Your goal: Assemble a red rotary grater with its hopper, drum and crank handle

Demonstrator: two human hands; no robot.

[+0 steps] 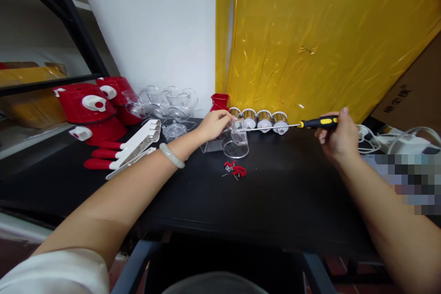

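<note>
My left hand (216, 125), fingers closed, grips a clear plastic housing (236, 143) with a round open mouth, standing on the black table. My right hand (339, 135) is wrapped round the black and yellow handle of a screwdriver (319, 122). The long shaft lies level and points left, its tip reaching the upper part of the clear housing. Whether the tip sits in a screw is too small to tell. Just in front of the housing lie small red plastic clips (239, 171) and several loose metal screws (228, 168).
Several metal grater drums (264, 120) line the back beside a red hopper (219, 100). More clear housings (167, 101), red bases (91, 108) and white arms with red handles (132, 147) stand at left. White cables (370, 140) lie at right. A yellow sheet (320, 41) covers the back.
</note>
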